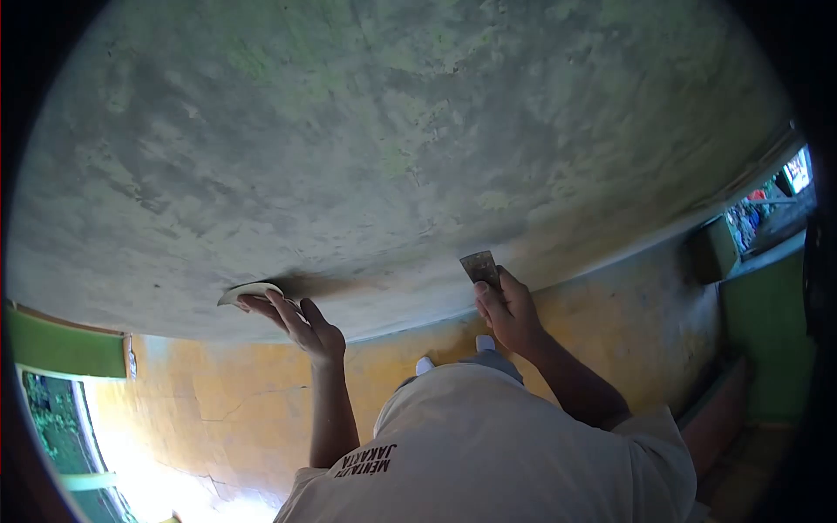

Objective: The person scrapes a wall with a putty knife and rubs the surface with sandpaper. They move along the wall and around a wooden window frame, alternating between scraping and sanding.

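A mottled grey-green wall with rough, patchy plaster spreads in front of me. My left hand presses a pale, curved sheet of sandpaper to the lower left of this wall, its fingers stretched along the back of the sheet and the thumb at its edge. The sheet's far side is hidden. To the right, my right hand is wrapped round a putty knife. Its wide, stained blade points up, close to the wall's surface, and the grip is mostly covered by my fingers.
Below me is a worn yellow floor with cracks, where my feet stand near the wall's base. A bright opening with a green frame lies at the left. At the right are another window opening and a green wall section.
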{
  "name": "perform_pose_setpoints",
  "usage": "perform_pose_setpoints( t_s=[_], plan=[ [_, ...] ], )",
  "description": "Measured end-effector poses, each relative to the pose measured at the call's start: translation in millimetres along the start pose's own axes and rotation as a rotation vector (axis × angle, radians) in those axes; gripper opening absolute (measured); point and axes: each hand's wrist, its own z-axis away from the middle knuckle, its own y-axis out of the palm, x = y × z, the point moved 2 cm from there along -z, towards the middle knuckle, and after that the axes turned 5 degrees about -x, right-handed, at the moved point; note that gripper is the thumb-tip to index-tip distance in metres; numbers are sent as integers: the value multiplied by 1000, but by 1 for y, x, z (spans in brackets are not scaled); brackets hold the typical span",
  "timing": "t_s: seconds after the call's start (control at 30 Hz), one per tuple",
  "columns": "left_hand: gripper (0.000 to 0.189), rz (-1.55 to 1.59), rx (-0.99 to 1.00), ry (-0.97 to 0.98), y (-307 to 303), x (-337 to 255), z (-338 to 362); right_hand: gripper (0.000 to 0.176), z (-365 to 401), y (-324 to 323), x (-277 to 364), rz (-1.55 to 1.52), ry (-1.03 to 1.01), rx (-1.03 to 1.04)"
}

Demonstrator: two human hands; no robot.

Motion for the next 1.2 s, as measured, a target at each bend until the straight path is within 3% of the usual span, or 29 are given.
perform_pose_setpoints(
  t_s=[0.07,0.13,0.3,0.4,0.47,0.6,0.7,0.77,0.87,1.07,1.2],
  plan=[
    [62,24,75,51,7,16,0,19,11,3,-10,65,22,-134],
    [69,-53,29,129,12,19,1,20,11,11,-14,122,-2,-171],
    [72,-47,60,192,14,27,3,22,-9,31,27,206,-153,-254],
    [73,-43,56,212,15,28,2,23,2,38,27,182,-117,-249],
    [69,-55,46,209,15,27,1,24,14,39,2,86,30,-249],
    [73,-31,54,227,15,30,3,24,4,39,4,59,59,-265],
    [69,-77,60,226,15,28,2,16,1,43,23,60,-40,-170],
    [69,-78,58,231,15,27,1,21,11,48,24,-36,55,-266],
    [69,-80,54,242,15,29,2,20,23,42,11,-16,135,-239],
    [69,-79,54,229,17,26,2,20,5,53,59,-59,65,-229],
    [69,-95,39,238,16,27,1,21,21,51,29,-97,124,-209]
  ],
)
